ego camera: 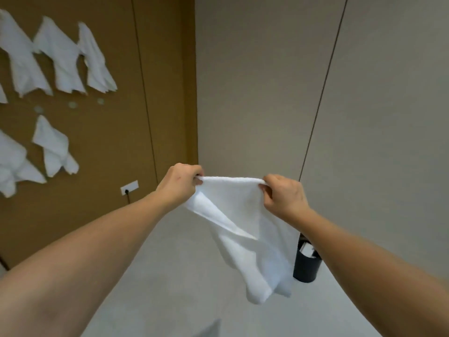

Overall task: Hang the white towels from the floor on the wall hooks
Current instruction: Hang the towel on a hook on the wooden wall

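Observation:
A white towel (245,229) hangs in the air in front of me, stretched by its top edge between both hands. My left hand (178,183) pinches the left top corner. My right hand (284,194) pinches the right top corner. The rest of the towel droops down and to the right. On the brown wall panel at the left, several white towels (60,59) hang in two rows. Bare round hooks (71,104) show between the rows.
A black cylindrical bin (306,266) stands on the floor by the beige wall, partly behind the towel. A white wall socket (129,187) with a plugged cable sits low on the brown panel. The pale floor (170,276) spreads below my arms.

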{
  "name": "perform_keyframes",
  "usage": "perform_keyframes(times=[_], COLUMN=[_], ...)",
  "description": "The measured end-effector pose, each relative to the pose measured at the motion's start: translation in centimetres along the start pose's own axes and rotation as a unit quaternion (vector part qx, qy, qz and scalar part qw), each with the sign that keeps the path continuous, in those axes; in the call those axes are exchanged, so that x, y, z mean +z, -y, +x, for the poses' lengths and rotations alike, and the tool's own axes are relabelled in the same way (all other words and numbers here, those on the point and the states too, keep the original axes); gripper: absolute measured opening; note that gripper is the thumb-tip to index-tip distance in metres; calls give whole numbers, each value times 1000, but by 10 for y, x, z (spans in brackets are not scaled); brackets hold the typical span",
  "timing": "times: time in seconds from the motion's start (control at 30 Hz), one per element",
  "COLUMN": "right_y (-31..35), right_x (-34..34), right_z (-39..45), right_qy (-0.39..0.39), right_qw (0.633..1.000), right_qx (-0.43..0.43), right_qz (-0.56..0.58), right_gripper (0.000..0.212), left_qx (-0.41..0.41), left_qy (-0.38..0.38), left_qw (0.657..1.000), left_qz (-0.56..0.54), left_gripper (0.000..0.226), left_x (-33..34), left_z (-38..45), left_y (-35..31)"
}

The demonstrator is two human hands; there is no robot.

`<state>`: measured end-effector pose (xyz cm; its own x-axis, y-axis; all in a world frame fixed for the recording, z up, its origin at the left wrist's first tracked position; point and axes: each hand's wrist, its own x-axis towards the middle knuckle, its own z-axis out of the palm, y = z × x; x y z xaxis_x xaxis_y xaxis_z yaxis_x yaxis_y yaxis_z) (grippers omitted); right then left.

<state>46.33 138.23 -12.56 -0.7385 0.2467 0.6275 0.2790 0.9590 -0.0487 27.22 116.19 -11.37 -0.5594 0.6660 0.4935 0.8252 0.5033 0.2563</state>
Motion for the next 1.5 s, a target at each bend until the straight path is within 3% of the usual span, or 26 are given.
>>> perform_keyframes(times=[0.43, 0.7, 0.93, 1.2, 1.33, 1.5], right_y=[139, 217, 251, 272, 281, 311], right_x=[220, 327, 430, 530, 560, 595], right_z=[253, 392, 498, 632, 692, 741], right_qy=[10, 18, 21, -44, -55, -70], right_qw=[985, 973, 954, 905, 868, 819], right_qx=[-166, -207, -249, -334, -390, -476], right_qz=[43, 102, 167, 258, 303, 313], right_gripper=[23, 26, 23, 18, 8, 26], left_qx=[-159, -224, -269, -342, -286, -296], left_qy=[-14, -12, -50, -129, -159, -144], left_qw=[985, 971, 957, 922, 920, 905], left_qz=[64, 78, 93, 125, 214, 271], left_gripper=[9, 11, 9, 10, 12, 16], left_x=[-22, -35, -18, -11, -11, -2], left_z=[117, 190, 240, 319, 346, 371], left_y=[286, 436, 530, 614, 636, 663])
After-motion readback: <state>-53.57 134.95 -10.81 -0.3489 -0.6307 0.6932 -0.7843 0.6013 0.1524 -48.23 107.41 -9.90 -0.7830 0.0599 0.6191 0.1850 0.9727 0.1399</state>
